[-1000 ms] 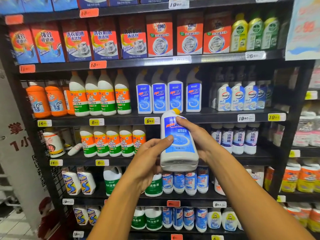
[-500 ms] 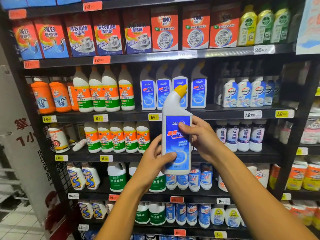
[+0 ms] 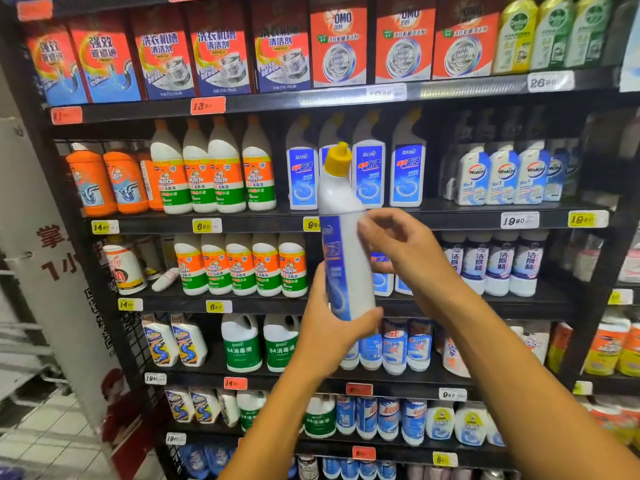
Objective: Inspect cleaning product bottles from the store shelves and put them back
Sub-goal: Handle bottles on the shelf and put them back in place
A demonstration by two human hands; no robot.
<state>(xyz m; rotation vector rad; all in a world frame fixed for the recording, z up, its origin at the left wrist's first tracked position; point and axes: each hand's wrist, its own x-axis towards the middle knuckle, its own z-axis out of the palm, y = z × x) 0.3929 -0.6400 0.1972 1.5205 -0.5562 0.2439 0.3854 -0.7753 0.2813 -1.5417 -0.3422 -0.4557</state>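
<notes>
Bottle (image 3: pixel 348 258): white with a yellow cap (image 3: pixel 337 160), held upright in front of the shelves, at the height of the second and third shelf; its narrow side faces the camera and the blue label wraps off to the left, which suits reading a side or back panel.
Left hand (image 3: pixel 325 336): wrapped round the bottle's base from the left and below, thumb across the front; it carries the weight so the other hand is free to turn the bottle.
Right hand (image 3: pixel 403 244): fingers loosely bent, tips at the bottle's upper right side; blur hides whether they pinch it or only touch, so its grip cannot be told.
Gap on shelf (image 3: pixel 330 147): the matching blue-labelled bottles (image 3: pixel 407 174) stand in a row on the second shelf (image 3: pixel 450 220), directly behind the cap; a likely spot to return it, though the cap hides whether a slot is free.
Step, as judged: mid-inspection, with putting back not yet begun.
Risk: with only the base firmly held, a tall bottle could tip; nearby rows (image 3: pixel 256 171) stand close together and could be knocked on return.
</notes>
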